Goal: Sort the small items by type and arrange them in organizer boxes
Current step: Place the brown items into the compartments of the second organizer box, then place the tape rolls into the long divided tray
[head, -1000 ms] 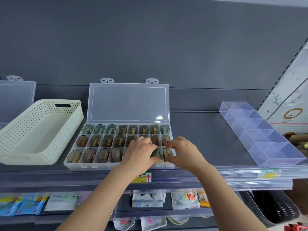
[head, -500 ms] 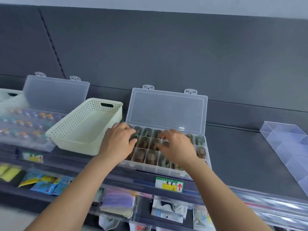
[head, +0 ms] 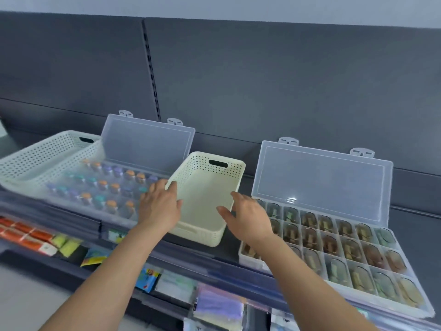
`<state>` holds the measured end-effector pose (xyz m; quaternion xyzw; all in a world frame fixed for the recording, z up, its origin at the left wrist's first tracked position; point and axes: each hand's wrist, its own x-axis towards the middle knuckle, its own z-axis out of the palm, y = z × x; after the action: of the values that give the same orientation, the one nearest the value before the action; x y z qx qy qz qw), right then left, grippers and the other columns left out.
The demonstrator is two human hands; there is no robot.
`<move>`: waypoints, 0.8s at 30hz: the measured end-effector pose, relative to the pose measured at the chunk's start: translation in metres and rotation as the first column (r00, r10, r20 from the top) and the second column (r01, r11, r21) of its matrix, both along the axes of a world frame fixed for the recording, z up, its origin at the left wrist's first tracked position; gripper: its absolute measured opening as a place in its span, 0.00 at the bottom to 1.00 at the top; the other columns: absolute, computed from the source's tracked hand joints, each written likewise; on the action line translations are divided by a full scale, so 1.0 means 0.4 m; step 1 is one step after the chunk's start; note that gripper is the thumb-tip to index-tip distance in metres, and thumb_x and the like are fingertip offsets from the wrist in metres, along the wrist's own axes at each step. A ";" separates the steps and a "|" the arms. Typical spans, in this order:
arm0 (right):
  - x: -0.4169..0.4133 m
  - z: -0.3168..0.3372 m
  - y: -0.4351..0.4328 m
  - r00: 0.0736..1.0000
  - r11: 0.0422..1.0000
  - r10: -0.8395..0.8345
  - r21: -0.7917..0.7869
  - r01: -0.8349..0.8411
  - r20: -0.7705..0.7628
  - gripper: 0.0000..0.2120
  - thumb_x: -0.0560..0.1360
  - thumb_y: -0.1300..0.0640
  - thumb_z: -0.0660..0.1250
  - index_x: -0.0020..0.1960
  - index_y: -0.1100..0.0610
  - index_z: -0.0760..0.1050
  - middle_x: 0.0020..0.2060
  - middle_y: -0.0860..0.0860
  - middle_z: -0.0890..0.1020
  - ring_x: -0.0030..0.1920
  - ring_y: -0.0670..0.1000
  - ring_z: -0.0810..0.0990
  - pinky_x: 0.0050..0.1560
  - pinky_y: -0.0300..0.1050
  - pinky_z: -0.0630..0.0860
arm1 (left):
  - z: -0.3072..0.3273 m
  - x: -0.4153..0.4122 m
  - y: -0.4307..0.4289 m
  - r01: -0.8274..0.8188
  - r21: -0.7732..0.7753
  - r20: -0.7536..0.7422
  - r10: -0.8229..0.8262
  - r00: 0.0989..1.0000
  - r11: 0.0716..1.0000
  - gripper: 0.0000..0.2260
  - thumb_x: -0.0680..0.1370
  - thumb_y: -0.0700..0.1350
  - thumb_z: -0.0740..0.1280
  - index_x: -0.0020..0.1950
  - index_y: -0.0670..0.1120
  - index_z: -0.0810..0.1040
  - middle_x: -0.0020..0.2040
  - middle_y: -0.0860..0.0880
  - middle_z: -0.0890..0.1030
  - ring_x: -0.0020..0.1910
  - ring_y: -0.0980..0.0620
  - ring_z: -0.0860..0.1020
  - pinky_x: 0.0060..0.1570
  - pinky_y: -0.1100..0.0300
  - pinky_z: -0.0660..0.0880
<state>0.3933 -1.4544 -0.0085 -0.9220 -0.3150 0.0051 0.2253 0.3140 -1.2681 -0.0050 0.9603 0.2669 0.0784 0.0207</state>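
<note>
- Fingers (head: 172,185) of the left hand (head: 160,206) lie spread and fairly straight on the left rim of the cream basket (head: 198,237). The thumb pokes out over the inside. The hand touches the basket but is not wrapped round it.
- The right hand (head: 250,218) is loose, with its fingers spread, and it holds nothing. It is at the right side of the cream basket. I cannot tell if it touches the wall.
- The cream basket sits on the dark shelf (head: 417,225), about in the middle, near the front edge. Nothing shows inside it.
- The right organizer box (head: 358,293) sits just beside the basket, toward the right end of the shelf. Its clear lid (head: 319,182) stands up at the back.
- Brown and green oval things (head: 329,244) fill its little rooms, in three rows.
- The left organizer box (head: 95,211) is on the other side of the basket, and the two look close together. Its own lid (head: 148,144) stands up too.
- Small bottles (head: 102,185) with orange, purple and teal tops stand in it. They look blurry.
- A white basket (head: 35,149) sits at the left end of the shelf, behind that box.
- Bright packets (head: 31,237) hang under the front edge of the shelf.
</note>
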 end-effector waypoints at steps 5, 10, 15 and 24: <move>-0.003 -0.013 0.076 0.965 0.967 -0.204 -0.122 0.225 0.165 0.26 0.76 0.36 0.55 0.62 0.56 0.71 0.52 0.52 0.79 0.53 0.54 0.76 0.52 0.49 0.74 | -0.019 0.009 0.081 0.087 -0.027 -0.006 -0.087 0.996 0.996 0.21 0.80 0.53 0.59 0.70 0.46 0.65 0.67 0.46 0.69 0.67 0.45 0.67 0.60 0.50 0.69; -0.007 0.012 0.162 0.957 0.971 -0.172 -0.124 0.205 0.235 0.23 0.77 0.39 0.57 0.63 0.55 0.70 0.54 0.52 0.77 0.56 0.54 0.73 0.57 0.49 0.70 | -0.013 -0.002 0.142 0.144 -0.057 0.050 -0.141 0.989 0.988 0.19 0.80 0.53 0.59 0.68 0.47 0.69 0.65 0.46 0.72 0.65 0.46 0.69 0.58 0.50 0.71; 0.007 0.027 0.234 0.956 0.964 -0.169 -0.161 0.210 0.238 0.22 0.76 0.42 0.60 0.64 0.54 0.69 0.58 0.53 0.74 0.60 0.56 0.70 0.60 0.52 0.67 | 0.015 -0.010 0.169 0.118 -0.087 0.047 -0.114 0.992 0.989 0.19 0.81 0.54 0.58 0.67 0.45 0.71 0.64 0.46 0.74 0.64 0.46 0.71 0.58 0.52 0.70; 0.045 0.005 0.161 0.936 0.893 -0.351 -0.288 0.347 0.037 0.18 0.75 0.59 0.60 0.63 0.59 0.64 0.56 0.57 0.68 0.56 0.60 0.73 0.53 0.53 0.72 | -0.016 0.004 0.136 0.063 -0.105 -0.009 -0.065 0.998 0.992 0.08 0.82 0.42 0.58 0.56 0.42 0.75 0.47 0.46 0.79 0.45 0.48 0.78 0.37 0.58 0.68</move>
<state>0.4115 -1.3899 -0.0064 -0.9863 -0.1385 0.0180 0.0873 0.3155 -1.2137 -0.0112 0.9664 0.2399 0.0578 0.0720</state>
